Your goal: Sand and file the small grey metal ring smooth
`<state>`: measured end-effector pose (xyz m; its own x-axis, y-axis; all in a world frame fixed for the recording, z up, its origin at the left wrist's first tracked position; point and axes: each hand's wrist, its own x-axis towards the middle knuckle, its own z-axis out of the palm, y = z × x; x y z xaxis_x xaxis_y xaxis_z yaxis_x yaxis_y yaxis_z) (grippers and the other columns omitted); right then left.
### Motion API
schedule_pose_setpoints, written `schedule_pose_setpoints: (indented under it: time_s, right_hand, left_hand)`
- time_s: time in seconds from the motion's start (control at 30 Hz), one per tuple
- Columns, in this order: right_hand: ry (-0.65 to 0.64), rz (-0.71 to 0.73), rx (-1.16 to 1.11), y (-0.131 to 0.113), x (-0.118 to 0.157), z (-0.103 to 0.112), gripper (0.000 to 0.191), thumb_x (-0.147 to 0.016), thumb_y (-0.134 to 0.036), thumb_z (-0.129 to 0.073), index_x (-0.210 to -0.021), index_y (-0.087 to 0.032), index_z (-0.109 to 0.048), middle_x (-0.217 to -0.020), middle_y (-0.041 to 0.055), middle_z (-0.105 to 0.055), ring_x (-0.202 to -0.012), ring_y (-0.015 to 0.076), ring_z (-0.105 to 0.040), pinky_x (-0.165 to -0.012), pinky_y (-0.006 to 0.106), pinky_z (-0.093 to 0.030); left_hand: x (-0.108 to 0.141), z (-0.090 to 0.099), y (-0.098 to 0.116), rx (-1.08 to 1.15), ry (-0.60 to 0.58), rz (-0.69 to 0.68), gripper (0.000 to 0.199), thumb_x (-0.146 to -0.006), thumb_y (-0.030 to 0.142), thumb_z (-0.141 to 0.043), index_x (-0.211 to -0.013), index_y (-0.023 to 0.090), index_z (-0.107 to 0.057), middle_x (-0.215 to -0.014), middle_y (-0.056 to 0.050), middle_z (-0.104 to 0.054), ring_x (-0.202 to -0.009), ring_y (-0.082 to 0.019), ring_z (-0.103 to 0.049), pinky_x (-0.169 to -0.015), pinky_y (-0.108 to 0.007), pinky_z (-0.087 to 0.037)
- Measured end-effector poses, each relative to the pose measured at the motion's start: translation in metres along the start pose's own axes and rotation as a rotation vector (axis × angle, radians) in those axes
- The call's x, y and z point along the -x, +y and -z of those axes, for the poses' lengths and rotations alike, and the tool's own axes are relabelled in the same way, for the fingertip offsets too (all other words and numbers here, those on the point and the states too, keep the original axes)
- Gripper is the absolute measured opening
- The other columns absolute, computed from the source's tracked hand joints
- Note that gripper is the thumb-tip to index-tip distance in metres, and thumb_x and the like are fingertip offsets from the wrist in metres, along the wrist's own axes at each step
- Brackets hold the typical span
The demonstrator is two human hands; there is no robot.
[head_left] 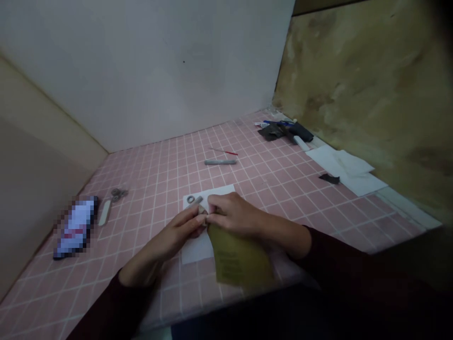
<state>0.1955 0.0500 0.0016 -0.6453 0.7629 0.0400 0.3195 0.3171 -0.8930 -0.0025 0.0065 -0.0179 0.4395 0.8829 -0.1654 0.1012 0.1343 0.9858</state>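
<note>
Pinching small piece [202,210], left grip [181,229] adjoins right grip [233,213] holding yellow sheet [240,259] near table edge [191,308].

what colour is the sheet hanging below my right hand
The sheet is mustard yellow with dark marks, seen in the head view.

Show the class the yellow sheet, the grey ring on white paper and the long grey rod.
Yellow sheet [240,259], head view: middle of its face.
Grey ring [188,199], head view: left rim.
Grey rod [220,162], head view: mid-length.
</note>
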Motion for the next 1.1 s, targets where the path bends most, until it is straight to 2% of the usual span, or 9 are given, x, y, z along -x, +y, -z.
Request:
schedule_pose_setpoints:
  time_s: [0.1,0.2,0.3,0.47,0.53,0.73,0.93,1.0,1.1]
  right_hand:
    - [-0.012,-0.051,-0.082,0.000,0.000,-0.001,0.018,-0.079,-0.022,-0.064,-0.070,-0.019,-0.049,-0.067,-0.0030,-0.050,-0.065,0.0115,-0.045,-0.063,0.025,-0.034]
    - [-0.232,-0.253,-0.507,0.002,0.005,-0.001,0.021,-0.084,-0.033,-0.061,-0.072,-0.019,-0.051,-0.068,-0.0025,-0.052,-0.063,0.0117,-0.050,-0.060,0.024,-0.039]
    - [-0.357,-0.265,-0.716,0.002,0.007,-0.002,0.019,-0.088,-0.036,-0.054,-0.079,-0.019,-0.056,-0.079,0.0005,-0.059,-0.072,0.0138,-0.057,-0.067,0.026,-0.044]
    - [0.012,-0.095,-0.180,0.000,0.000,-0.004,0.018,-0.079,-0.024,-0.065,-0.070,-0.018,-0.050,-0.071,-0.0020,-0.054,-0.070,0.0126,-0.049,-0.067,0.025,-0.036]
    - [0.070,-0.043,-0.079,-0.001,-0.001,-0.003,0.018,-0.078,-0.022,-0.066,-0.070,-0.018,-0.050,-0.071,-0.0021,-0.054,-0.071,0.0126,-0.048,-0.068,0.025,-0.035]
    - [-0.386,-0.275,-0.716,-0.003,0.004,-0.002,0.019,-0.088,-0.032,-0.051,-0.076,-0.018,-0.053,-0.076,0.0000,-0.056,-0.068,0.0125,-0.053,-0.067,0.026,-0.043]
    - [0.037,0.009,-0.011,0.001,0.001,-0.005,0.015,-0.080,-0.020,-0.062,-0.073,-0.018,-0.050,-0.072,-0.0019,-0.052,-0.070,0.0124,-0.046,-0.067,0.026,-0.035]
    - [0.021,0.005,-0.013,0.001,0.001,-0.003,0.015,-0.080,-0.021,-0.062,-0.072,-0.018,-0.050,-0.072,-0.0018,-0.052,-0.070,0.0125,-0.047,-0.066,0.027,-0.034]
    - [-0.222,-0.199,-0.405,-0.001,0.003,-0.001,0.020,-0.082,-0.031,-0.059,-0.071,-0.019,-0.049,-0.072,-0.0008,-0.053,-0.067,0.0124,-0.049,-0.063,0.026,-0.037]
  left_hand:
    - [0.002,-0.001,0.003,-0.037,0.020,-0.038,0.023,-0.093,0.042,-0.055,-0.089,0.020,-0.053,-0.078,0.000,-0.043,-0.067,-0.013,-0.037,-0.060,-0.027,-0.033]
    - [0.007,-0.006,0.017,-0.257,0.087,-0.169,0.019,-0.098,0.038,-0.049,-0.091,0.020,-0.053,-0.085,-0.001,-0.047,-0.078,-0.016,-0.043,-0.071,-0.030,-0.037]
    - [0.009,-0.008,0.023,-0.365,0.124,-0.251,0.018,-0.099,0.036,-0.048,-0.095,0.020,-0.054,-0.086,-0.001,-0.047,-0.080,-0.016,-0.044,-0.072,-0.030,-0.037]
    - [0.000,-0.003,0.008,-0.034,0.053,-0.030,0.023,-0.095,0.041,-0.053,-0.091,0.019,-0.055,-0.077,0.001,-0.042,-0.064,-0.012,-0.035,-0.057,-0.025,-0.030]
    - [0.000,-0.004,0.007,0.009,0.044,-0.024,0.024,-0.094,0.042,-0.054,-0.091,0.019,-0.054,-0.076,0.002,-0.040,-0.062,-0.011,-0.032,-0.056,-0.025,-0.029]
    - [0.008,-0.007,0.019,-0.340,0.122,-0.233,0.017,-0.099,0.036,-0.047,-0.094,0.020,-0.052,-0.086,-0.001,-0.046,-0.080,-0.016,-0.043,-0.074,-0.029,-0.037]
    - [0.002,0.003,-0.001,-0.049,-0.006,0.004,0.024,-0.095,0.043,-0.052,-0.094,0.020,-0.054,-0.082,0.000,-0.043,-0.066,-0.012,-0.035,-0.059,-0.025,-0.032]
    - [0.003,0.001,0.001,-0.058,-0.007,-0.012,0.023,-0.095,0.043,-0.053,-0.094,0.020,-0.052,-0.084,0.000,-0.044,-0.069,-0.013,-0.037,-0.062,-0.026,-0.034]
    - [0.007,-0.004,0.014,-0.228,0.059,-0.136,0.018,-0.097,0.037,-0.050,-0.092,0.020,-0.051,-0.089,-0.001,-0.047,-0.080,-0.015,-0.043,-0.073,-0.028,-0.038]
